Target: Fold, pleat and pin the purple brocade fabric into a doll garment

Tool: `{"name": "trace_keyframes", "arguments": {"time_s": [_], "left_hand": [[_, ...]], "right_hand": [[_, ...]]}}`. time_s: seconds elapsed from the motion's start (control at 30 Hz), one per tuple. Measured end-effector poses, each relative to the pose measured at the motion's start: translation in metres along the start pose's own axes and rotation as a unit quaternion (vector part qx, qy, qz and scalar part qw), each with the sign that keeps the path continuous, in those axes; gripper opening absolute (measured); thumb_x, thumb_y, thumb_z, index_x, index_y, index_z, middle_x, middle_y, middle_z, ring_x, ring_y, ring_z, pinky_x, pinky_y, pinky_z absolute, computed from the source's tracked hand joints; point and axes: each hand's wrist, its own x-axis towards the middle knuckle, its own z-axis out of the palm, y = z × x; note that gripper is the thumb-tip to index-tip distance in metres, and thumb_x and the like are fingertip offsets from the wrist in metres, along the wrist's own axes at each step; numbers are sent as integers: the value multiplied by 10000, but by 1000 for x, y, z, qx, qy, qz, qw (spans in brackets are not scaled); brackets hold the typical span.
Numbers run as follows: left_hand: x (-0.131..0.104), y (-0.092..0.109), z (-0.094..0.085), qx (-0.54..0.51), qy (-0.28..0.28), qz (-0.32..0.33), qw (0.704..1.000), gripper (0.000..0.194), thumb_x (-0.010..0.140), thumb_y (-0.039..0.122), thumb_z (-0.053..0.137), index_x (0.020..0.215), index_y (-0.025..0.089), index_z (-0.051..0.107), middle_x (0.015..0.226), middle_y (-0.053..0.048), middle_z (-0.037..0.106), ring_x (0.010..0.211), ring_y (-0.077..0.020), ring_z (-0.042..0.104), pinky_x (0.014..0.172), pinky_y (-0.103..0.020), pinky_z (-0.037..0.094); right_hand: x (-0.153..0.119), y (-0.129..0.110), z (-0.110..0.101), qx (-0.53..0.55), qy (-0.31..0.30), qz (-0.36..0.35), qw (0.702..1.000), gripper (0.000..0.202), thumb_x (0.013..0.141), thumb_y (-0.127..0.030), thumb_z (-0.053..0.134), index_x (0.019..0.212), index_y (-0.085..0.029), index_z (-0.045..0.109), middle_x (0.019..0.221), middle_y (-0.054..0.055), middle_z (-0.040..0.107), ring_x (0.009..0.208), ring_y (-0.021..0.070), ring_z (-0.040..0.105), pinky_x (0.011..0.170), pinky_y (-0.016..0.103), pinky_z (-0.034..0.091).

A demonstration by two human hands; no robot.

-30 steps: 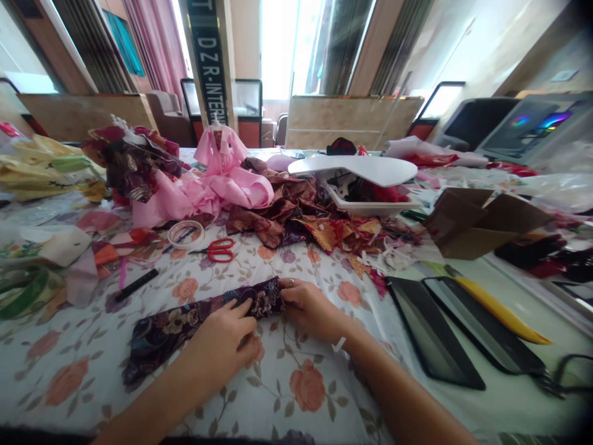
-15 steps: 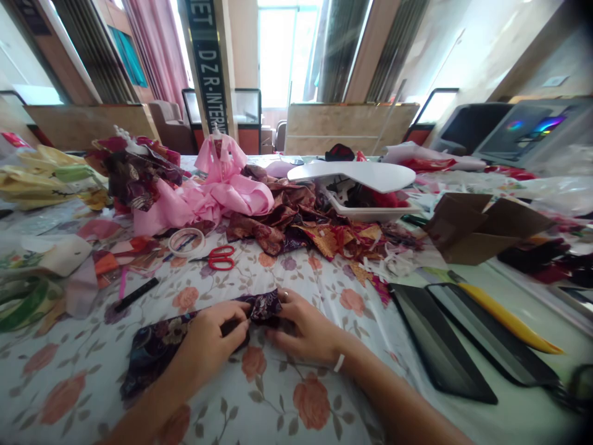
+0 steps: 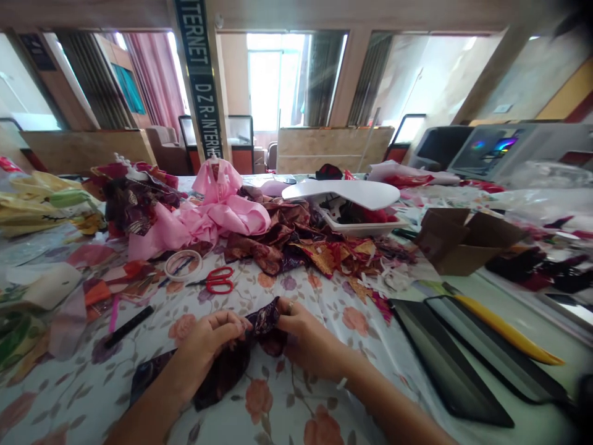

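A dark purple patterned piece of fabric [image 3: 221, 374] is held between my two hands near the front of the table. My left hand [image 3: 217, 337] pinches it with thumb and fingers, and part of the cloth hangs below and behind the wrist. My right hand [image 3: 303, 337], with a ring on one finger, grips the bunched end of the same fabric. Beyond the hands lie red-handled scissors [image 3: 218, 280], not touched. A roll of clear tape [image 3: 183, 266] rests left of the scissors, and a black strip [image 3: 130, 326] lies to the left.
Pink satin on a small dress form [image 3: 217, 204] and a heap of brown brocade [image 3: 278, 232] fill the back. A white tray [image 3: 365, 229], a cardboard box [image 3: 463, 241], black flat panels [image 3: 449, 364] and a yellow-handled tool [image 3: 504, 327] are at right.
The fabric has been lifted and turned; its left part now hangs below my left hand instead of lying spread flat. My head view has tilted up slightly.
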Motion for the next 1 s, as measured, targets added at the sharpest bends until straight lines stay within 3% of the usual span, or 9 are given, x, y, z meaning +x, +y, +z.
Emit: {"name": "trace_keyframes", "arguments": {"time_s": [0.23,0.4,0.57,0.8,0.9,1.0], "left_hand": [[4,4,3,-62,-43,-15,997,125,685,247,681,651,153,606,756,-12,629,640,-106,498,612,-214,383],[8,15,6,-65,-68,4,996,131,679,245,671,633,152,591,794,-14,627,692,-111,516,664,-216,391],[19,21,7,20,-64,73,995,170,666,278,668,585,160,576,799,-23,625,741,-138,534,710,-238,392],[20,15,5,86,-103,110,985,148,737,315,631,682,180,604,790,-25,624,784,-163,551,716,-255,406],[18,12,6,110,-105,122,981,142,754,311,602,693,183,596,784,-26,624,781,-170,559,702,-254,414],[15,12,9,200,-91,159,963,99,768,255,560,700,188,585,813,-36,631,804,-185,571,734,-270,422]], "right_hand": [[0,-9,10,-68,94,8,993,197,794,-146,606,895,-248,741,643,-1,502,635,131,484,595,240,383],[5,-23,0,70,106,74,989,94,775,-156,621,810,-188,702,813,36,628,746,147,557,674,248,426],[6,-27,-6,216,93,200,951,120,813,-277,611,788,-162,637,648,-22,541,597,102,464,571,221,382],[4,-21,4,293,84,253,918,258,714,-385,722,677,-137,661,572,-29,496,552,91,422,527,222,340],[3,-20,6,301,85,259,914,239,709,-383,723,689,-147,689,557,-28,499,542,93,420,520,222,337],[2,-23,8,289,88,239,923,145,713,-309,706,684,-167,710,554,-33,507,537,89,408,521,214,336]]}}
